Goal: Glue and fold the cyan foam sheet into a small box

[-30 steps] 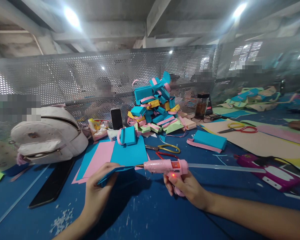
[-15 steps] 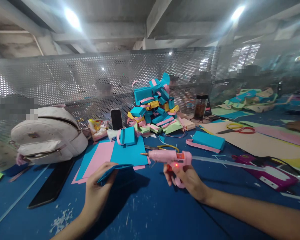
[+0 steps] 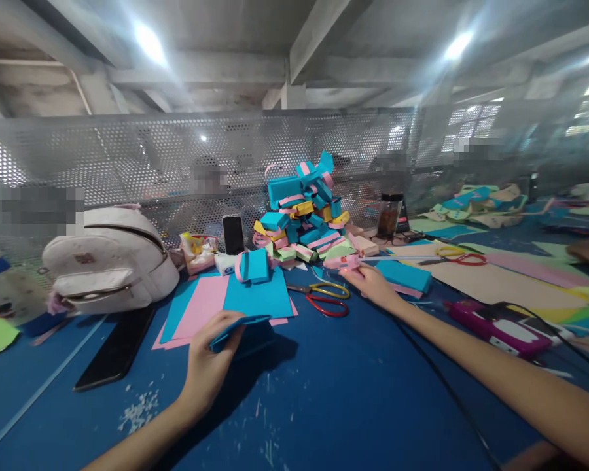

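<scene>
My left hand [image 3: 211, 347] is closed round a folded piece of blue paper [image 3: 255, 320], held just above the blue table. With my right arm stretched forward, my right hand [image 3: 373, 284] grips a pink hot glue gun [image 3: 342, 263], its clear glue stick [image 3: 402, 258] jutting out of the back. The glue gun is near the foot of a heap of small blue, yellow and pink paper boxes [image 3: 302, 212]. Scissors with red and yellow handles [image 3: 326, 306] lie between my hands. A blue paper box [image 3: 405, 276] with a pink strip sits by my right wrist.
Blue and pink sheets [image 3: 201, 307] lie left of centre, with a black phone [image 3: 115, 347] and white backpack [image 3: 112, 265] further left. A purple power strip [image 3: 495, 327], cables and another pair of scissors [image 3: 464, 257] are right. A perforated metal screen [image 3: 161, 150] runs behind.
My right hand has carried the glue gun forward, away from me, to the foot of the heap, uncovering the scissors. My left hand still holds the blue paper.
</scene>
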{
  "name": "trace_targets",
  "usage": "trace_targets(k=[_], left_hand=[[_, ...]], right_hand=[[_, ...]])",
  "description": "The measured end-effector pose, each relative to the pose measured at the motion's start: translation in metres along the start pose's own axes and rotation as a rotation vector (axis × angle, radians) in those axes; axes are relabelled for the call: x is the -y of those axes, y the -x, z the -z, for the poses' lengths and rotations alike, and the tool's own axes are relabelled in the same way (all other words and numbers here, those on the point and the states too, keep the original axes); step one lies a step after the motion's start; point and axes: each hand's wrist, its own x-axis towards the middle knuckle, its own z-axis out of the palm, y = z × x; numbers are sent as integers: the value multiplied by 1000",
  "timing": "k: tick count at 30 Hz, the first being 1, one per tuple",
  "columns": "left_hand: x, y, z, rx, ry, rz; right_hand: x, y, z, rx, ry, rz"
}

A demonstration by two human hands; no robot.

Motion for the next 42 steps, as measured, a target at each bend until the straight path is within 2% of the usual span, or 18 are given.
trace_targets(k=[8, 13, 19, 22, 23, 24, 27, 29, 32, 34, 37, 42], left_hand=[[-2, 2, 3, 5, 13, -12], [-4, 2, 4, -4, 20, 3], [-3, 2, 5, -4, 37, 26], [-1, 1, 5, -6, 43, 41], [-2, 0, 4, -8, 46, 47], [-2, 0, 4, -12, 47, 50], [-8, 0, 1, -48, 75, 127], [-14, 1, -2, -93, 144, 281], [-23, 5, -8, -135, 290, 548], [-27, 9, -11, -134, 331, 644], [-27, 12, -15, -123, 334, 679], [-21, 13, -15, -117, 353, 643]], right_hand=[[-3, 13, 2, 23, 223, -58], [-5, 15, 9, 155, 288, -127], [1, 30, 39, 289, 368, -79], [15, 53, 58, 269, 509, -117], [23, 62, 63, 271, 624, -107], [34, 71, 66, 280, 666, -37], [74, 87, 68, 305, 474, 224], [102, 87, 62, 316, 336, 283], [135, 74, 43, 385, 41, 296], [147, 64, 26, 429, -189, 275], [156, 51, -3, 538, -419, 231], [163, 38, -36, 540, -594, 142]])
